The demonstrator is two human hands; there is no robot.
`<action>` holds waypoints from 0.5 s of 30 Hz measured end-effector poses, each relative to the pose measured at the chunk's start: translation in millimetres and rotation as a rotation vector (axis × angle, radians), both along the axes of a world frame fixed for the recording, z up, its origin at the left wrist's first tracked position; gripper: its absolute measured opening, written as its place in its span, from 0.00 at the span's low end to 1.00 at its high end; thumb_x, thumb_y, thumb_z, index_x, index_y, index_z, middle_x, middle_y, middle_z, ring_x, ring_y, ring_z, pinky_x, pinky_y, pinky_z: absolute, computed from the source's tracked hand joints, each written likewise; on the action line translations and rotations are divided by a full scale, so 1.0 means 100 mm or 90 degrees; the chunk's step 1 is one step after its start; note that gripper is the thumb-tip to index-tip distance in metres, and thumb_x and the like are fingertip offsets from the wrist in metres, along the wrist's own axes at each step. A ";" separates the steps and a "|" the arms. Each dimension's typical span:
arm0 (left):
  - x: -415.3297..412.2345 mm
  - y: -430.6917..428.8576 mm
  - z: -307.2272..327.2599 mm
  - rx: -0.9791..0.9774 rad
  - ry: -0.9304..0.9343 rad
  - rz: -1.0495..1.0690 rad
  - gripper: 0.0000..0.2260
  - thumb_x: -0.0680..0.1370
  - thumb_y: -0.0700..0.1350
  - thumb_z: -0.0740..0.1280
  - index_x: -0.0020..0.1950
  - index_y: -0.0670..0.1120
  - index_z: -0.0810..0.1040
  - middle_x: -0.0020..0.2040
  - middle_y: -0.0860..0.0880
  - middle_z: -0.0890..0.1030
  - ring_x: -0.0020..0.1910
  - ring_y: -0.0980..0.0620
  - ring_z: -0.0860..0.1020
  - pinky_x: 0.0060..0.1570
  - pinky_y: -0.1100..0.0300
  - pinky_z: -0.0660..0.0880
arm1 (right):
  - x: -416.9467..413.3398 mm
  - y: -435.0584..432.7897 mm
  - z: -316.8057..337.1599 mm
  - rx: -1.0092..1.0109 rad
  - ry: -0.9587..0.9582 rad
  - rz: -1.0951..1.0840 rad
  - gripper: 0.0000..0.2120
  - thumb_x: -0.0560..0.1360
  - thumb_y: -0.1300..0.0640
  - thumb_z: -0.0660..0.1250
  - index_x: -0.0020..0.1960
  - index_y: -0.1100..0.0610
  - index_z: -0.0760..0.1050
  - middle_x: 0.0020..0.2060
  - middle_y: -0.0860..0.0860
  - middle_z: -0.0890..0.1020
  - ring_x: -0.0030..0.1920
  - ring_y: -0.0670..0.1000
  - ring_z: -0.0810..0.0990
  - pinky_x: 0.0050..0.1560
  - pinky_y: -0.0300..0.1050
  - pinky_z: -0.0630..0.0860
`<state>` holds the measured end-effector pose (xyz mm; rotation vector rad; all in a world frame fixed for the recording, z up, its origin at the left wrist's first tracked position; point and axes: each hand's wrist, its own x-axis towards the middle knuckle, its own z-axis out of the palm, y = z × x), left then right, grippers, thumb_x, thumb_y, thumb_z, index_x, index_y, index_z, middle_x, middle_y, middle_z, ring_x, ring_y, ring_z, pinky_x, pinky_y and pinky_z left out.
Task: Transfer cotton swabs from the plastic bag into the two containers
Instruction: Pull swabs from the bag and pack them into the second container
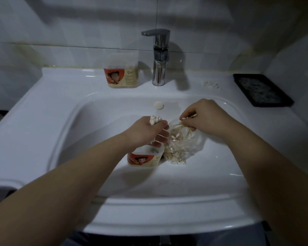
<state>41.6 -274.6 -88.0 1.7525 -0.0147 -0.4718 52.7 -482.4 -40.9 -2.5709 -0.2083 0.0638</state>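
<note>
Two containers were in play. The near container point(144, 159) stood open in the basin of the sink point(43, 103), touching or just beside the plastic bag point(183, 148). The far container point(122, 73) stood on the back ledge to the left of the faucet point(159, 59), well apart from both hands. How full either one was could not be told.

The left hand point(148, 132) was curled round a bundle of cotton swabs point(156, 119), white tips poking up above the thumb, and it hovered directly over the near container. The right hand point(204, 119) pinched a few swabs point(188, 118) at the mouth of the bag, which lay slumped in the basin with a large heap of swabs inside.

The step in hand looked like gathering: the right hand drew swabs out while the left collected them into a bunch. By that reading the task was far from finished, since most swabs remained in the bag.

The next move probably called for passing the pinched swabs into the left-hand bundle, or lowering that bundle upright into the near container. Either way the sticks would need to stay parallel so that none slipped into the basin.
</note>
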 end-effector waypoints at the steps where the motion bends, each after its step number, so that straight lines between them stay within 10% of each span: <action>1: 0.00 0.00 0.00 0.006 -0.001 0.001 0.12 0.84 0.49 0.65 0.54 0.40 0.81 0.48 0.42 0.87 0.47 0.42 0.86 0.51 0.47 0.83 | 0.00 -0.03 0.02 0.019 -0.010 -0.012 0.05 0.73 0.59 0.76 0.46 0.49 0.86 0.34 0.44 0.86 0.30 0.41 0.84 0.43 0.39 0.79; 8: 0.00 -0.01 -0.01 -0.005 0.011 0.014 0.12 0.84 0.49 0.64 0.55 0.40 0.80 0.48 0.42 0.87 0.48 0.42 0.86 0.52 0.46 0.83 | 0.01 -0.08 0.05 0.082 0.005 -0.029 0.06 0.71 0.58 0.78 0.46 0.49 0.87 0.34 0.48 0.87 0.33 0.44 0.85 0.46 0.41 0.79; 15: -0.01 -0.01 0.06 -0.079 0.048 0.054 0.16 0.83 0.54 0.65 0.59 0.41 0.78 0.49 0.42 0.87 0.49 0.44 0.87 0.45 0.54 0.83 | -0.01 -0.09 0.12 0.403 0.024 -0.108 0.07 0.72 0.63 0.78 0.50 0.59 0.86 0.41 0.55 0.88 0.38 0.52 0.85 0.46 0.41 0.83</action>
